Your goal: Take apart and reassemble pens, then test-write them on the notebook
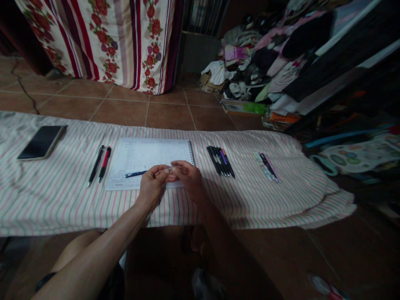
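Observation:
A blue pen with silver details extends leftward from my left hand, above a spiral notebook. My left hand is closed around the pen; its middle is hidden by the fingers. In line with it, a small silvery end shows between the fingertips of both hands. My right hand pinches at that end, and I cannot tell whether the tip is attached or a loose part. The notebook lies open under both hands, its printed page facing up and its coil on the right.
Left of the notebook lie a black pen, a red and black pen and a phone. To the right are a row of several dark pens and a few lighter pens. A striped cloth covers the table.

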Tool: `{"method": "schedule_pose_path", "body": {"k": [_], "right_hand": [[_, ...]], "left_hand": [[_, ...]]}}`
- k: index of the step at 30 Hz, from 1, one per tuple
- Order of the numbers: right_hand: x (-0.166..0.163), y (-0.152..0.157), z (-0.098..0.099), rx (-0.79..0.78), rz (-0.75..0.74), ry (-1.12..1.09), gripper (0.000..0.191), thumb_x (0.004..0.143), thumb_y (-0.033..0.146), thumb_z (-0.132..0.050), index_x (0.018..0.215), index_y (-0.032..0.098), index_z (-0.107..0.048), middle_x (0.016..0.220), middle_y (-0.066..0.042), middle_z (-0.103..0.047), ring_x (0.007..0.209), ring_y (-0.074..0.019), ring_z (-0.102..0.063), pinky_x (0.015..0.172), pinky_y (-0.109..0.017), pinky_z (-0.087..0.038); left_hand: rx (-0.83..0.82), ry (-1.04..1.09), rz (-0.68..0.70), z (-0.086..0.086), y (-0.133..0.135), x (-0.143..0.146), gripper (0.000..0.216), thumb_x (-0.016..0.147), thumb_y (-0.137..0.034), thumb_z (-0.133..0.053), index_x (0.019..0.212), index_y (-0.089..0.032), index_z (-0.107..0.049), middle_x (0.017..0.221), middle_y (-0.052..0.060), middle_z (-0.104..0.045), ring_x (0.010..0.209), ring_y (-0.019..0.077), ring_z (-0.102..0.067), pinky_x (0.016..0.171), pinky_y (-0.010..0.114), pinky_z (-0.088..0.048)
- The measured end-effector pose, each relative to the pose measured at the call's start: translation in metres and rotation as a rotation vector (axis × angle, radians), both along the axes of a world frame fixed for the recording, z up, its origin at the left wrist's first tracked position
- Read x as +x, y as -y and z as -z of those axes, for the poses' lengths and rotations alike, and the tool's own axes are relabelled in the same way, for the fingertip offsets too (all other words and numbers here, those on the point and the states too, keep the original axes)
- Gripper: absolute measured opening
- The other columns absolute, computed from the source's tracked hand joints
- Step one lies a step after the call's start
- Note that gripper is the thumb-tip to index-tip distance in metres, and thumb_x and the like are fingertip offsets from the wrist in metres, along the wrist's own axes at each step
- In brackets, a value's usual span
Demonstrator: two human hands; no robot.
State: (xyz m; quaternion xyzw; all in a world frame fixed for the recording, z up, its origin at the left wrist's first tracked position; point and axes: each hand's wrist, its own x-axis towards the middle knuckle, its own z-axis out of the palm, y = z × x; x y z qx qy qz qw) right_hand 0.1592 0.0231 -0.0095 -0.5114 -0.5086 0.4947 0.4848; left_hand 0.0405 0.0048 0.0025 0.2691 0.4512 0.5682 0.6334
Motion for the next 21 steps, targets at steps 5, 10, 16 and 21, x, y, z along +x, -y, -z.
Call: {"method": "schedule_pose_path", "body": {"k": [5, 10, 16, 21], "right_hand": [[0.000, 0.003, -0.005, 0.034, 0.009, 0.071, 0.019, 0.073, 0.032, -0.060, 0.084, 0.018, -0.066, 0.080, -0.003, -0.071, 0.076, -0.0163, -0.067, 0.069, -0.027, -0.053], [0.002, 0.000, -0.006, 0.085, 0.100, 0.166, 0.021, 0.075, 0.032, -0.057, 0.087, 0.017, -0.066, 0.075, -0.004, -0.069, 0.069, -0.0160, -0.065, 0.062, -0.026, -0.051], [0.012, -0.006, -0.002, 0.107, 0.169, 0.310, 0.021, 0.076, 0.033, -0.056, 0.086, 0.019, -0.067, 0.073, -0.004, -0.070, 0.068, -0.0168, -0.065, 0.060, -0.026, -0.049], [0.018, -0.009, 0.003, 0.153, 0.183, 0.494, 0.018, 0.077, 0.029, -0.054, 0.081, 0.021, -0.068, 0.074, -0.003, -0.070, 0.070, -0.0175, -0.065, 0.067, -0.028, -0.049]], "left_hand": [[-0.057, 0.038, -0.008, 0.001, -0.001, 0.002, 0.024, 0.061, -0.021, -0.076, 0.079, -0.010, -0.063, 0.063, 0.005, -0.069, 0.056, 0.0126, -0.065, 0.062, 0.025, -0.053], [-0.055, -0.008, -0.006, 0.000, -0.001, 0.000, 0.021, 0.067, -0.019, -0.071, 0.083, -0.010, -0.061, 0.067, 0.005, -0.069, 0.056, 0.0132, -0.065, 0.062, 0.027, -0.053], [-0.026, -0.043, 0.009, 0.013, 0.000, -0.001, 0.021, 0.071, -0.024, -0.066, 0.086, -0.012, -0.059, 0.069, 0.003, -0.067, 0.056, 0.0142, -0.066, 0.065, 0.030, -0.053], [-0.069, -0.058, 0.027, 0.020, 0.000, -0.002, 0.021, 0.071, -0.026, -0.066, 0.085, -0.013, -0.059, 0.069, 0.002, -0.066, 0.056, 0.0146, -0.066, 0.062, 0.029, -0.052]]}}
